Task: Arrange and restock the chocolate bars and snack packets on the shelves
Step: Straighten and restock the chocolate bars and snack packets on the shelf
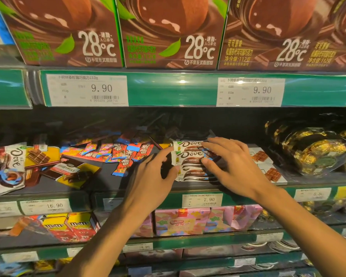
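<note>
A short stack of white-and-brown Dove chocolate bars (190,156) lies on the middle shelf (108,180). My left hand (152,176) touches the stack's left end with its fingertips, fingers loosely bent. My right hand (230,162) lies over the stack's right end, fingers spread and resting on the bars. To the left lies a loose heap of red-and-blue snack packets (120,154). Yellow-and-brown chocolate bars (76,172) lie askew further left, beside white Dove bags (12,166).
White boxed chocolate bars (268,164) sit right of the stack, then gold-wrapped chocolates in clear tubs (316,150). Large brown 28°C boxes (168,31) fill the shelf above. Below are M&M's boxes (68,226) and pink packets (184,220). Green price rails (168,90) front each shelf.
</note>
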`<action>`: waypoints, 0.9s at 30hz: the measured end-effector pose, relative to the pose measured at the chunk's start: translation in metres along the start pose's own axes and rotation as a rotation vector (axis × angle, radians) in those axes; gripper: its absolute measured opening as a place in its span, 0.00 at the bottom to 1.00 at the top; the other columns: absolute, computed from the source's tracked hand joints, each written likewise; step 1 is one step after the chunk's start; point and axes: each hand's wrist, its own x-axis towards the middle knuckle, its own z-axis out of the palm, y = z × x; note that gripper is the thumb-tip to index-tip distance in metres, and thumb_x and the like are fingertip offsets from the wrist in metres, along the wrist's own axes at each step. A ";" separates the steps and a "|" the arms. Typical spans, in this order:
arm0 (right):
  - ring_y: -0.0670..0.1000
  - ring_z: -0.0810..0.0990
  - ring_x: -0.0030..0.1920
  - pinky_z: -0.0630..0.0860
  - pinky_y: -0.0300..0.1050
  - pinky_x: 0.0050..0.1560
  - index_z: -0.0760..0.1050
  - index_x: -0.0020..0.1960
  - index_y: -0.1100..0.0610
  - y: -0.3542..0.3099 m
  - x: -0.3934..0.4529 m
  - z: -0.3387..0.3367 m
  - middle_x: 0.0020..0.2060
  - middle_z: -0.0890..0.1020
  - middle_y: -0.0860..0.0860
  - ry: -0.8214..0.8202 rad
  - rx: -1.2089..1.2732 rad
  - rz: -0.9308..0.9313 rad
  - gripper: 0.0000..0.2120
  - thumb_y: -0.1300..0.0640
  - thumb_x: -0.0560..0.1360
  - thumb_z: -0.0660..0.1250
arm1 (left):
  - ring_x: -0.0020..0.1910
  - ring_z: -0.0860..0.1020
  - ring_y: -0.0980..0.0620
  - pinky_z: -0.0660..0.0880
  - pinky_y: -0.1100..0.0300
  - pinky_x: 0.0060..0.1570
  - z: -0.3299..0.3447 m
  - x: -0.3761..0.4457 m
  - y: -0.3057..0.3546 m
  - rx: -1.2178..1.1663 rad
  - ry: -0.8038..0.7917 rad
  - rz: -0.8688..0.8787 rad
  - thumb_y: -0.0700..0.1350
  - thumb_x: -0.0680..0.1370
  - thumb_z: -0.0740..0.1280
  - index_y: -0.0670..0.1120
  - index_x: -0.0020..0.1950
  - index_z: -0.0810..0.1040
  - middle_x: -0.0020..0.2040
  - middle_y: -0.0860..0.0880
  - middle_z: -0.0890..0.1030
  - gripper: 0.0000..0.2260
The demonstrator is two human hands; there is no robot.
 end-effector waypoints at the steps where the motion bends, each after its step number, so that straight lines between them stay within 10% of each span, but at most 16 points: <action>1: 0.45 0.67 0.71 0.55 0.44 0.70 0.71 0.71 0.46 -0.004 0.002 -0.001 0.69 0.74 0.44 0.015 -0.006 -0.009 0.23 0.38 0.80 0.57 | 0.57 0.76 0.58 0.75 0.59 0.53 -0.004 -0.002 -0.001 0.009 0.015 0.007 0.55 0.79 0.66 0.60 0.71 0.69 0.59 0.58 0.78 0.21; 13: 0.55 0.78 0.60 0.71 0.55 0.62 0.74 0.66 0.49 -0.083 0.063 0.007 0.58 0.82 0.50 -0.096 -0.007 0.021 0.16 0.48 0.79 0.62 | 0.62 0.76 0.47 0.66 0.51 0.57 -0.069 -0.005 -0.084 0.473 0.121 0.003 0.58 0.77 0.65 0.52 0.64 0.78 0.61 0.51 0.80 0.19; 18: 0.57 0.77 0.48 0.69 0.44 0.48 0.72 0.67 0.54 -0.103 0.106 0.007 0.58 0.80 0.57 -0.339 -0.055 0.122 0.17 0.49 0.82 0.59 | 0.68 0.69 0.45 0.63 0.48 0.63 -0.076 -0.001 -0.091 0.573 0.023 0.031 0.64 0.75 0.56 0.53 0.68 0.75 0.67 0.49 0.75 0.26; 27: 0.58 0.73 0.66 0.70 0.51 0.67 0.60 0.76 0.51 -0.095 0.145 0.050 0.70 0.73 0.55 -0.636 -0.048 0.221 0.28 0.45 0.80 0.63 | 0.72 0.61 0.50 0.56 0.49 0.68 -0.080 0.010 -0.095 0.615 -0.035 0.043 0.69 0.76 0.56 0.59 0.73 0.67 0.72 0.53 0.68 0.28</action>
